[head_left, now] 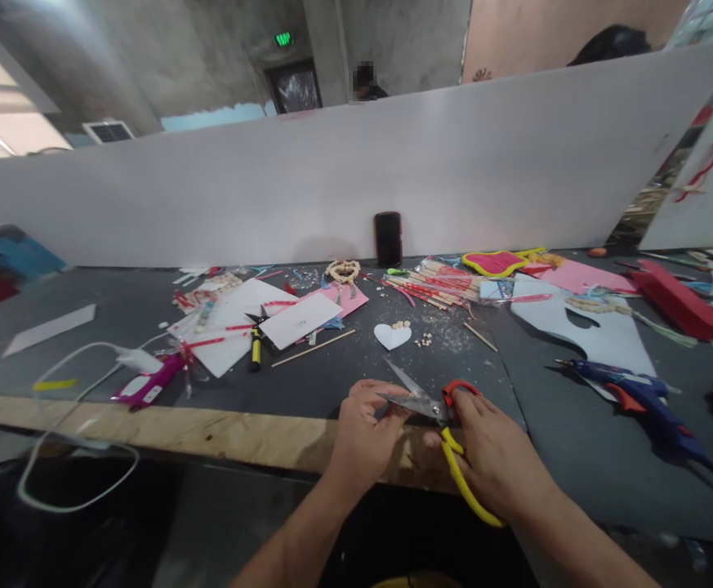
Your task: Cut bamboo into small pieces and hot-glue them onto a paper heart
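My right hand (494, 441) grips a pair of scissors (433, 408) with one red and one yellow handle. Their blades are spread apart and point up and to the left. Beside the lower blade, my left hand (368, 429) has its fingers curled and thumb drawn in. Anything between those fingertips is too small or hidden to name. Just beyond the blades lies a white paper heart (391, 336), with several small pale beads (425, 340) to its right and at its upper edge.
A wooden stick (313, 349), yellow-and-black-handled pliers (256, 347) and white card (300, 321) lie leftward. A blue glue gun (643, 400) rests at right. A phone (388, 239) leans on the white partition (270, 192). A white cable (46, 425) hangs off the front edge.
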{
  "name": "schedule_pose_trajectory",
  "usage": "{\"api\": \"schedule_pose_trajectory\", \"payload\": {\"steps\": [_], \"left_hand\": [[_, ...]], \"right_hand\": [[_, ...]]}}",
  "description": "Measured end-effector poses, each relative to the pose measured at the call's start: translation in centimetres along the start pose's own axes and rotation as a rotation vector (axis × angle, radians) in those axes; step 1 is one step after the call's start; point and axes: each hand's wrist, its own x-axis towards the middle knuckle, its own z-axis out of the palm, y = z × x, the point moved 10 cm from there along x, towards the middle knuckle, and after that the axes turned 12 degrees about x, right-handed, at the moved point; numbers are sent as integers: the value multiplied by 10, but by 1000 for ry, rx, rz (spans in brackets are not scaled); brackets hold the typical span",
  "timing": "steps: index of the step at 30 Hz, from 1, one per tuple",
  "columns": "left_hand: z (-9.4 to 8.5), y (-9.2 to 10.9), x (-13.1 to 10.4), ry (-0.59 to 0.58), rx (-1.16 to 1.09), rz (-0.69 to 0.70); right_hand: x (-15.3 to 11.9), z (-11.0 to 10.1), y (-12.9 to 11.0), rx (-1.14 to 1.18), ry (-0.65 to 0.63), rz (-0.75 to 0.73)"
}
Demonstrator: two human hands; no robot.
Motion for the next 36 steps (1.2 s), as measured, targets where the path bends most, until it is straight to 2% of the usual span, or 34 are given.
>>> {"api": "schedule_pose_trajectory", "payload": {"steps": [5,14,21,27,36], "left_hand": [[0,1,1,-9,5,-10],[3,-15,-1,30,23,-108],[9,-4,5,-73,-60,-54],[18,-10,10,-155,-282,-110],[-1,-2,7,13,-7,-40]], "right_hand": [[1,2,1,-5,-50,71],[-1,3,1,-3,-74,99],[-1,4,3,160,-104,164],[2,8,1,328,-125,186],[4,1,4,170,-89,158]]}}
